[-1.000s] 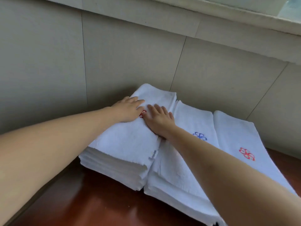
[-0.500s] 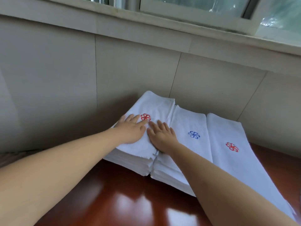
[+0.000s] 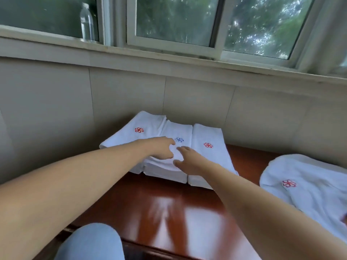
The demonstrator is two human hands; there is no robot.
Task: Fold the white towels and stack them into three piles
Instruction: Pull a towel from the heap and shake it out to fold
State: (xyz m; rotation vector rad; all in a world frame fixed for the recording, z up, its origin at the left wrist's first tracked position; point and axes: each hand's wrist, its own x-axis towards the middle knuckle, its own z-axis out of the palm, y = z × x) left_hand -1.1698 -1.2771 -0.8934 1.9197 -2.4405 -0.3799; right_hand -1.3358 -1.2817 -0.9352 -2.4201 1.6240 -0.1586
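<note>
At the bottom edge a knee [image 3: 90, 243] in pale blue cloth is seen, just before the near rim of the desk [image 3: 169, 212], whose glossy red-brown top is lit by reflections of the window. On the right of the desk a loose heap of unfolded towels [image 3: 308, 186] is spread, with a red flower mark shown on its near side. Both bare forearms are stretched forward over the desk toward three piles of folded white towels, which are set side by side and touching, at the far edge of the desk against the tiled wall [image 3: 122, 98]. The left hand [image 3: 161, 150] is laid over the near part of the middle pile [image 3: 176, 132], with its fingers loosely curled and its fingertips on the top towel; nothing is seen to be gripped by it. The right hand [image 3: 187, 158] is held just beside it over the same pile, relaxed, its fingers extended and its thumb spread at the pile's near edge; whether the cloth is touched cannot be told. A blue flower mark is carried by the middle pile, just beyond the left fingertips. The left pile [image 3: 135, 132] and the right pile [image 3: 208, 147] are each marked with a red flower, and neither is touched. Above the wall a window sill [image 3: 169, 62] is run across the view, and on it, at the far left, a clear plastic bottle [image 3: 87, 23] is stood upright against the glass of the window [image 3: 176, 19], through which green foliage is seen.
</note>
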